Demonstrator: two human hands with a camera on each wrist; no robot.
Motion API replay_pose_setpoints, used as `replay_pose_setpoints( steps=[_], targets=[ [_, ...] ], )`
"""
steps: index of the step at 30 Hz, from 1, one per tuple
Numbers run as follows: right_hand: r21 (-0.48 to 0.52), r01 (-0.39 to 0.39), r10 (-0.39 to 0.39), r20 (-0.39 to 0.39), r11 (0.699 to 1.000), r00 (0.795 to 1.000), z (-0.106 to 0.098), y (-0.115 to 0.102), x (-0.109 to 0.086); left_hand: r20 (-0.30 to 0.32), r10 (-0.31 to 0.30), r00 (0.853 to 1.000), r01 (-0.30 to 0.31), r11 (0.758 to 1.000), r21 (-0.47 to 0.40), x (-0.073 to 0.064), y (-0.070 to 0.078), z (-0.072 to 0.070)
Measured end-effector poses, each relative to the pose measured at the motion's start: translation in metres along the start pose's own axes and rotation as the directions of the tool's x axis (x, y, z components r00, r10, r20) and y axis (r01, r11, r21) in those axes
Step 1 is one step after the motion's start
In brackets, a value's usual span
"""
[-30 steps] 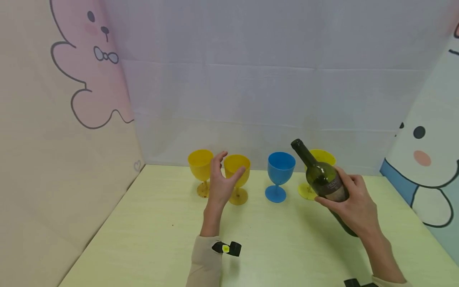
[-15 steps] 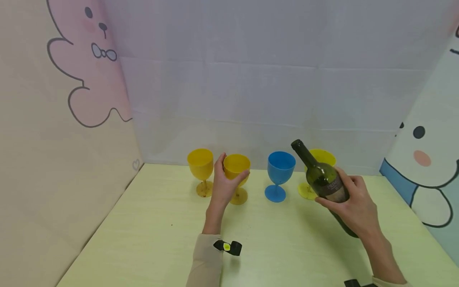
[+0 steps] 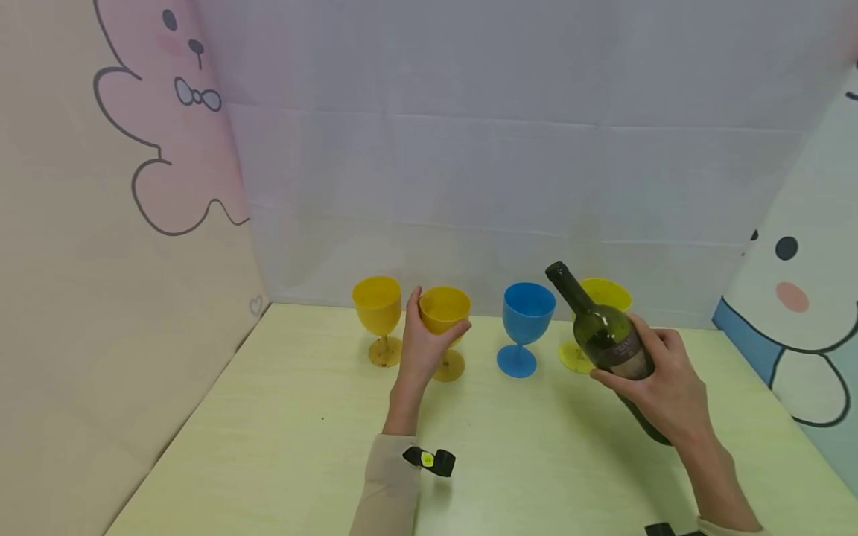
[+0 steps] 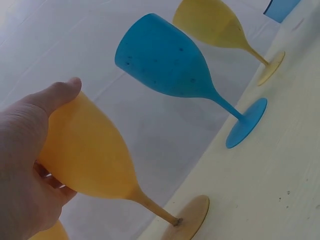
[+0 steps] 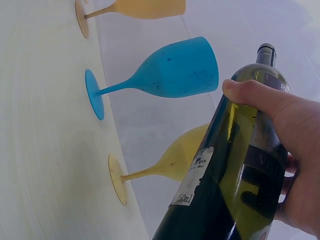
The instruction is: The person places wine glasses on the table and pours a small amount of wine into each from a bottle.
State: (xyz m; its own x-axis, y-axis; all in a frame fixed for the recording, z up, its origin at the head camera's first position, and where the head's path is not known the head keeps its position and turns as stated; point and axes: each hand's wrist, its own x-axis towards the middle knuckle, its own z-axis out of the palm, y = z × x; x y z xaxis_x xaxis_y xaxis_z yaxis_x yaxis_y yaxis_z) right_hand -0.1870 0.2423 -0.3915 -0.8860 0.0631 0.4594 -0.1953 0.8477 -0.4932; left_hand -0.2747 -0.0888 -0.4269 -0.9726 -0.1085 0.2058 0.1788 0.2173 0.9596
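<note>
My left hand [image 3: 426, 344] curls round the bowl of an orange-yellow goblet [image 4: 90, 150], thumb on the near side and fingers behind it. The goblet stands upright with its foot on the table. My right hand [image 3: 670, 387] grips a dark green wine bottle [image 3: 603, 335] around its labelled body, tilted with the neck up and to the left, above the table. A blue goblet [image 3: 528, 316] stands between the two hands. Behind the bottle is a lime-yellow goblet [image 5: 175, 160], partly hidden in the head view.
Another orange-yellow goblet [image 3: 377, 309] stands just left of my left hand. The pale table [image 3: 523, 461] ends at a white cloth backdrop [image 3: 415, 171]. Cartoon-printed cloths hang at the left and right sides.
My left hand has moved slightly right, and its spread thumb and fingers have closed round the orange-yellow goblet's bowl. The right hand and bottle have stayed almost still.
</note>
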Motion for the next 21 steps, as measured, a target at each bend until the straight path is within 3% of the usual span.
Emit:
replay_pose_setpoints(
  steps=[10,21],
  targets=[
    [0.002,0.041,-0.041,-0.026,0.999,0.999,0.0032,0.0,0.0025,-0.032,-0.014,0.999,0.013,0.999,-0.032,0.002,-0.0032,0.0002],
    [-0.001,0.01,-0.01,0.009,1.0,1.0,0.0037,-0.0014,0.0007,-0.034,-0.024,0.999,0.023,0.999,-0.043,0.0008,-0.0015,0.0026]
  ],
)
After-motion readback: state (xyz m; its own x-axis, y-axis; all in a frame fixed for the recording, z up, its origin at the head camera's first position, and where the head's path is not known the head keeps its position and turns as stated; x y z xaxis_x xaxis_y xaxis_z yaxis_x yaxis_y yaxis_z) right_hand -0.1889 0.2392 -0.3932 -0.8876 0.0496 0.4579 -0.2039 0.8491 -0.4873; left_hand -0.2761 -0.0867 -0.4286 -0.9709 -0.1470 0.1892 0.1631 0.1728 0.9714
